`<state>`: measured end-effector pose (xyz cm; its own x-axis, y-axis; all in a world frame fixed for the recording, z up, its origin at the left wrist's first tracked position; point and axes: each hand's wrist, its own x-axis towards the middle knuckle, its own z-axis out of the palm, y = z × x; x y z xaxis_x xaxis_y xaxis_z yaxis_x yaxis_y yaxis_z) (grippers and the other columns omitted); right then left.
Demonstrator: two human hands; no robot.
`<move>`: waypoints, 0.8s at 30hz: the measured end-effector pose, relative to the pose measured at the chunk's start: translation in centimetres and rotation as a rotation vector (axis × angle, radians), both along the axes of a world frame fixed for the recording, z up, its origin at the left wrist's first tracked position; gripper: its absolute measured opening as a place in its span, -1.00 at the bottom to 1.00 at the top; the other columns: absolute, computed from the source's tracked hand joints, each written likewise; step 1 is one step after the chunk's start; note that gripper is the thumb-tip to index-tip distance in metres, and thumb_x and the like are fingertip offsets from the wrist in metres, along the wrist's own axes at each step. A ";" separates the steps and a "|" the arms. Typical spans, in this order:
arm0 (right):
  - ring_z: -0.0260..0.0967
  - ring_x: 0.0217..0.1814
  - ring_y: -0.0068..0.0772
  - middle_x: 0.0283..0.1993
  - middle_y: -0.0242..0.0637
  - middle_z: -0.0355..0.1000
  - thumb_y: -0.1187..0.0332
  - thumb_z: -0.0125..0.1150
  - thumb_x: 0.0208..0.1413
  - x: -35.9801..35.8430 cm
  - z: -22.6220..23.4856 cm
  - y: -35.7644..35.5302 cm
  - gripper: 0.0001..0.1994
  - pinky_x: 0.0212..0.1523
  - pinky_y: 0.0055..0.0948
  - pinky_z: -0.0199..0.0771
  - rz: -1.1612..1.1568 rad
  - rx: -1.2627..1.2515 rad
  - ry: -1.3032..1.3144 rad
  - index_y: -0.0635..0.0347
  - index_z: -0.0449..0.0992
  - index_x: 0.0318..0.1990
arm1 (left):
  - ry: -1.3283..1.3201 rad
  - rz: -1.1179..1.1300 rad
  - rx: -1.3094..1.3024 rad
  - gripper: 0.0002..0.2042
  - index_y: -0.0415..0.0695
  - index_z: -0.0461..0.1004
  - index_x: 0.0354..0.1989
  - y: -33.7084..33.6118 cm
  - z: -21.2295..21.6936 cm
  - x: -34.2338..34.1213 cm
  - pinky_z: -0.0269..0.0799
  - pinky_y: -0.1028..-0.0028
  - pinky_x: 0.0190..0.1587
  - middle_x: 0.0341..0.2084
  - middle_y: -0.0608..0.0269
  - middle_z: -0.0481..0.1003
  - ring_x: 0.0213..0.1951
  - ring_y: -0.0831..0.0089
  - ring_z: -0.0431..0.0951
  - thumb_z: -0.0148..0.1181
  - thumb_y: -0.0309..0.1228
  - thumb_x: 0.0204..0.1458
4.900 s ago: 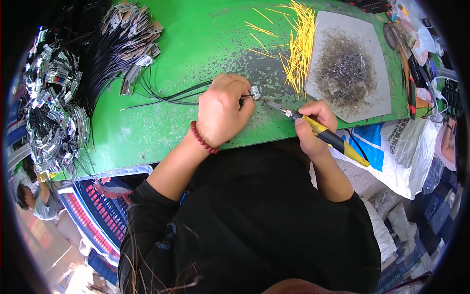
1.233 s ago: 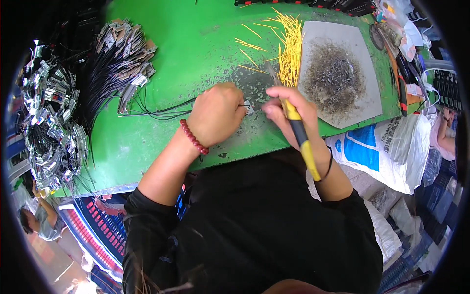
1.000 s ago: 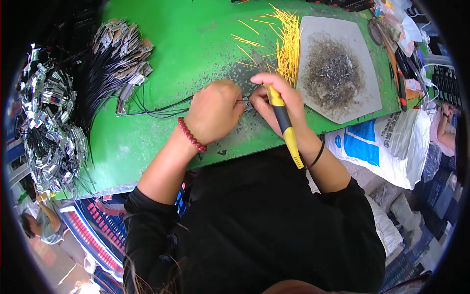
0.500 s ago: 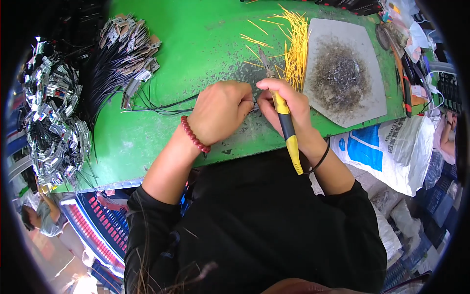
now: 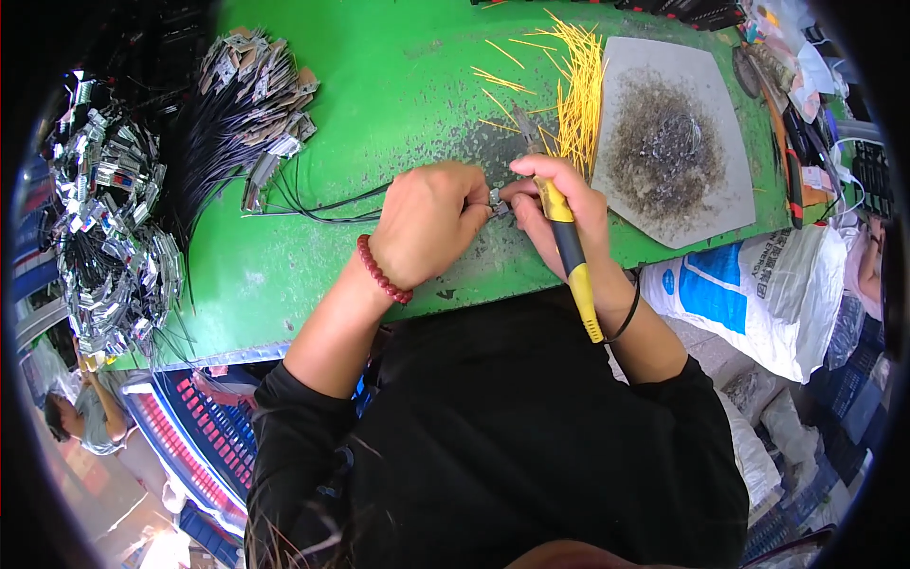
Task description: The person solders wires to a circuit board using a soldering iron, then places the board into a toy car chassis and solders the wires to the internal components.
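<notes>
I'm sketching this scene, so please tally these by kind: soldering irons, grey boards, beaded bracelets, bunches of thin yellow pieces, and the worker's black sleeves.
Soldering iron: 1
Grey board: 1
Beaded bracelet: 1
Yellow bunch: 1 (single pieces too crowded to count)
Black sleeves: 2
Total: 6

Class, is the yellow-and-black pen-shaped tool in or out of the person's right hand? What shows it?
In: the right hand grips the tool, whose metal tip shows beyond the hand.
</notes>
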<state>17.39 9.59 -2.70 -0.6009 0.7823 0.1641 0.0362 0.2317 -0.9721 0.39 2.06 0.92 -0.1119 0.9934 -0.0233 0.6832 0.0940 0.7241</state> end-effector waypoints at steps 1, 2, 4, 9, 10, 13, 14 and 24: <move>0.62 -0.25 -0.37 -0.29 -0.22 0.54 0.68 0.24 -0.01 -0.2 0.0 0.1 -0.62 -0.30 -0.51 0.55 0.013 0.077 0.007 0.10 0.45 -0.03 | 0.006 -0.006 0.001 -0.91 -0.23 0.51 -0.44 0.0 0.0 0.0 0.47 0.27 -0.34 -0.49 0.05 0.55 -0.41 0.10 0.58 0.26 -0.49 -0.11; 0.62 -0.25 -0.36 -0.28 -0.22 0.53 0.68 0.23 -0.01 -0.4 0.1 0.1 -0.62 -0.29 -0.50 0.56 0.026 0.153 0.013 0.10 0.45 -0.02 | 0.011 -0.012 0.002 -0.91 -0.24 0.51 -0.45 0.0 0.1 0.0 0.48 0.27 -0.33 -0.48 0.05 0.56 -0.40 0.10 0.59 0.26 -0.50 -0.12; 0.62 -0.24 -0.32 -0.29 -0.22 0.52 0.68 0.25 -0.02 -0.6 0.2 0.0 -0.62 -0.30 -0.48 0.56 0.048 0.179 -0.008 0.10 0.46 -0.03 | 0.022 -0.002 -0.022 -0.91 -0.24 0.51 -0.45 0.0 0.3 0.1 0.49 0.28 -0.32 -0.47 0.05 0.57 -0.39 0.10 0.59 0.26 -0.50 -0.12; 0.54 -0.33 -0.55 -0.36 -0.32 0.53 0.69 0.26 -0.04 -0.2 0.6 -0.1 -0.57 -0.30 -0.55 0.51 0.041 0.187 -0.144 0.08 0.46 0.00 | -0.007 0.025 -0.008 -0.92 -0.24 0.51 -0.45 -0.3 -0.4 0.1 0.49 0.29 -0.32 -0.45 0.06 0.58 -0.39 0.12 0.60 0.24 -0.50 -0.10; 0.54 -0.33 -0.55 -0.36 -0.32 0.53 0.69 0.26 -0.04 -0.1 0.5 -0.1 -0.57 -0.30 -0.55 0.51 0.042 0.184 -0.146 0.08 0.46 0.00 | -0.037 0.045 0.027 -0.93 -0.22 0.49 -0.48 -0.4 -0.5 0.3 0.47 0.23 -0.33 -0.49 0.06 0.55 -0.40 0.07 0.57 0.22 -0.48 -0.10; 0.52 -0.39 -0.56 -0.41 -0.33 0.52 0.67 0.29 -0.08 -0.3 0.1 0.1 -0.55 -0.34 -0.55 0.49 0.028 0.289 -0.146 0.05 0.47 -0.01 | -0.069 0.068 0.054 -0.92 -0.19 0.47 -0.52 -0.3 -0.3 0.5 0.45 0.16 -0.34 -0.53 0.06 0.51 -0.41 0.03 0.54 0.20 -0.46 -0.08; 0.51 -0.42 -0.46 -0.41 -0.30 0.50 0.64 0.30 -0.06 -0.3 0.0 0.1 -0.60 -0.38 -0.52 0.47 0.025 0.289 -0.139 0.04 0.48 -0.04 | -0.070 0.068 0.052 -0.92 -0.19 0.47 -0.52 -0.2 -0.3 0.5 0.45 0.16 -0.35 -0.53 0.06 0.50 -0.41 0.03 0.54 0.20 -0.46 -0.08; 0.34 -0.51 -0.63 -0.37 -0.30 0.57 0.23 0.15 0.24 4.1 1.1 -0.2 -0.60 -0.47 -0.64 0.31 0.007 -0.100 0.006 0.28 0.41 0.13 | 0.084 0.048 0.080 -0.94 -0.23 0.47 -0.54 -0.3 -1.2 0.8 0.46 0.25 -0.32 -0.47 0.11 0.52 -0.37 0.10 0.54 0.21 -0.53 -0.13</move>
